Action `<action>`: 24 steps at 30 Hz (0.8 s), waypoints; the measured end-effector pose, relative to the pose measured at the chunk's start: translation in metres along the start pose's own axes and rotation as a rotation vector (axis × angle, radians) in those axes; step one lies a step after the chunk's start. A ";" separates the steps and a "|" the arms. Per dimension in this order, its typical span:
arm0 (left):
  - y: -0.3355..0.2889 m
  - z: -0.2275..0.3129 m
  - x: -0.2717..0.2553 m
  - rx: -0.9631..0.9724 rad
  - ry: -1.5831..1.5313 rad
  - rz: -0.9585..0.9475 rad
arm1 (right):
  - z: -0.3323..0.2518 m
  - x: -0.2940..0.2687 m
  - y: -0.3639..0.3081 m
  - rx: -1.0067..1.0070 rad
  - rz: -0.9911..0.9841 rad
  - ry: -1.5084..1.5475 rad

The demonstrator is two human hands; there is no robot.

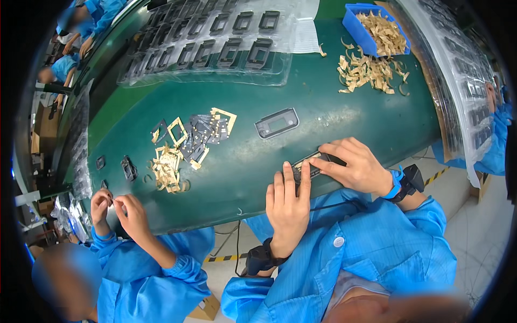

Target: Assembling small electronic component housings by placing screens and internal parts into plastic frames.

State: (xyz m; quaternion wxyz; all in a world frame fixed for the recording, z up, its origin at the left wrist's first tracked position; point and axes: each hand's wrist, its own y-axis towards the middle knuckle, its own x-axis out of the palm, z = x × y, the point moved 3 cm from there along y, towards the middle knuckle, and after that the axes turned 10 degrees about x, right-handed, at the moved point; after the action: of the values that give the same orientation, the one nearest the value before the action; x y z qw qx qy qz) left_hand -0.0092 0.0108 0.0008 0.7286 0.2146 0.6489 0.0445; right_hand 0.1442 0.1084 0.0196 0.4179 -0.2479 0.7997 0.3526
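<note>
1. Dark frame (314, 171) at the green table's (355, 118) near edge, between both hands.
2. Left hand (288, 207): fingers straight, close together, two tips at the frame.
3. Right hand (356, 166): thumb and forefinger parted over the frame; cannot tell if pinching.

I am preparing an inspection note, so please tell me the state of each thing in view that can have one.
Left hand: fingers extended, touching the handled frame
Right hand: thumb and fingers on the handled frame
Handled frame: partly covered by both hands
Loose frame: lying flat, untouched
Blue bin: filled with tan strips
Clear tray: holding dark frames
Dark pieces: piled, overlapping
</note>
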 end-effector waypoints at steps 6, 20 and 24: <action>-0.003 0.005 -0.001 -0.010 -0.018 0.058 | -0.001 0.000 -0.008 -0.026 -0.016 -0.042; -0.003 0.002 0.001 -0.017 -0.043 0.082 | -0.001 -0.004 -0.003 -0.081 -0.141 -0.046; -0.006 0.000 0.004 -0.049 -0.102 0.156 | 0.003 -0.005 -0.006 -0.091 -0.049 -0.020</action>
State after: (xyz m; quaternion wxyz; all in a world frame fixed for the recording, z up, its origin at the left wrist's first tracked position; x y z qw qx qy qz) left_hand -0.0099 0.0073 -0.0051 0.7601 0.2488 0.5908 0.1060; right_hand 0.1522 0.1078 0.0202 0.4226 -0.2827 0.7723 0.3809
